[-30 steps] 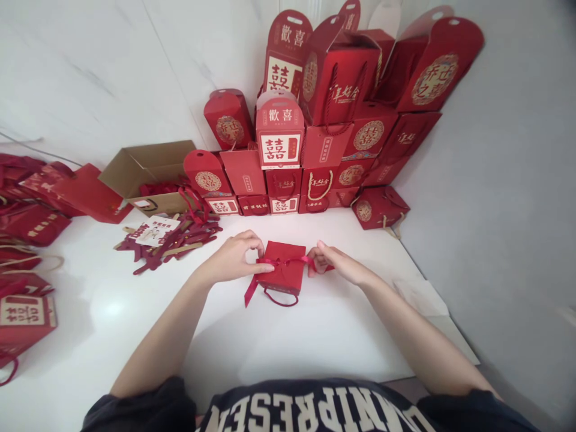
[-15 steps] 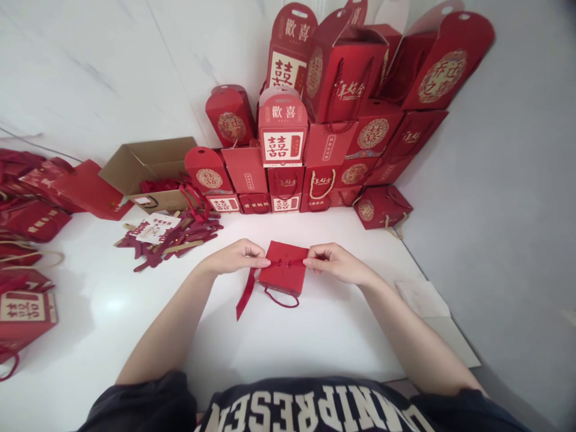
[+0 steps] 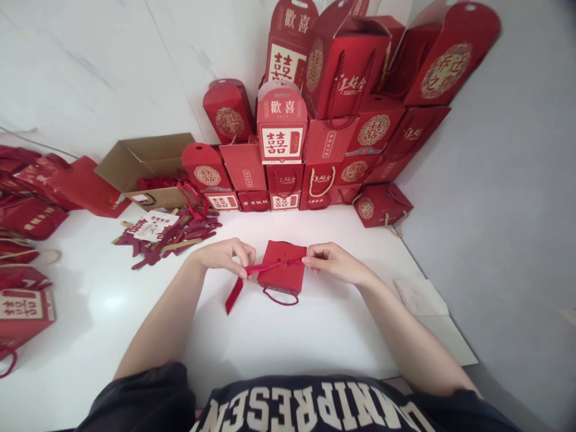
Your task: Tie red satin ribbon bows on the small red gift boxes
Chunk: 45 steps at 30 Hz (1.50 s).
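A small red gift box [image 3: 281, 277] with a dark red cord handle [image 3: 281, 302] lies on the white table in front of me. A red ribbon [image 3: 265, 267] runs across its top through the middle. To the left of the box my left hand [image 3: 229, 257] is closed in a pinch on the ribbon, whose loose tail hangs below the fingers. At the box's right edge my right hand [image 3: 332, 261] pinches the ribbon's other end, most of which is hidden by the fingers.
Stacked red gift boxes [image 3: 282, 144] line the wall at the back. An open cardboard box [image 3: 146, 162] stands at back left, beside a pile of red ribbons [image 3: 180, 240]. More red boxes [image 3: 27, 312] are at far left. A pale flat sheet [image 3: 423, 297] lies at right.
My left hand has slid left from the box's edge, and a longer stretch of ribbon now shows between it and the box. My right hand has hardly moved.
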Tool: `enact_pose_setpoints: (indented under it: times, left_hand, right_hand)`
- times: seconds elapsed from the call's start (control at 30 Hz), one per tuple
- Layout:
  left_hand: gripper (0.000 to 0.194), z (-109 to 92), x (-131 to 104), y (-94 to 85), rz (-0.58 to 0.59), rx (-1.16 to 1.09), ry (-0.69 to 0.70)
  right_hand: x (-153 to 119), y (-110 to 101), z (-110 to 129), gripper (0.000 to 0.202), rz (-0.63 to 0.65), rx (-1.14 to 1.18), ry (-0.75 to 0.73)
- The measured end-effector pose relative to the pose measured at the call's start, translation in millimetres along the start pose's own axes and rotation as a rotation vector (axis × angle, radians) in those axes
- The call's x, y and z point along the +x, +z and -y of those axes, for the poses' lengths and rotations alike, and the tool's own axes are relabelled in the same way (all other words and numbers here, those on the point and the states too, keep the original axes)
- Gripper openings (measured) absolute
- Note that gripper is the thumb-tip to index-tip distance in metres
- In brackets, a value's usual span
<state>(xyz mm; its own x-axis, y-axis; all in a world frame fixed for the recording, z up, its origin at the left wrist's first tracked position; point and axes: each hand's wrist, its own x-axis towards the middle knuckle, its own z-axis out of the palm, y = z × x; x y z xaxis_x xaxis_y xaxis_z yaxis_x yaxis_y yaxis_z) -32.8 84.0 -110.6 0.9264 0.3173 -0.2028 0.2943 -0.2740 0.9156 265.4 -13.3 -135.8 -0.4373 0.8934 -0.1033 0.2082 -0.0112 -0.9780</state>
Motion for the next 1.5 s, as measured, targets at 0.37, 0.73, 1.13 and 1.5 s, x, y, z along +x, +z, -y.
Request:
enact_pose_setpoints:
  times: [0.37,0.73,1.13,1.5]
  left_hand:
    - [0.023,-13.6,41.0,37.3,-0.330,-0.078,0.250]
    - [0.019,-22.8,44.3,40.2,-0.416,0.078,0.053]
    - [0.019,-21.6,43.7,37.4,-0.352,0.108,0.079]
    - [0.023,-23.6,41.2,36.9,-0.319,0.117,0.102]
  right_hand:
    - [4.0,2.2,-3.9,0.033,-0.002,0.001,-0.007]
    - [3.7,-0.4,-6.7,0.032,-0.011,0.096,0.006]
    - [10.3,7.8,12.8,0.031,0.086,0.184,-0.118]
    - [17.1,29.5,28.8,0.027,-0.081,-0.518,-0.415]
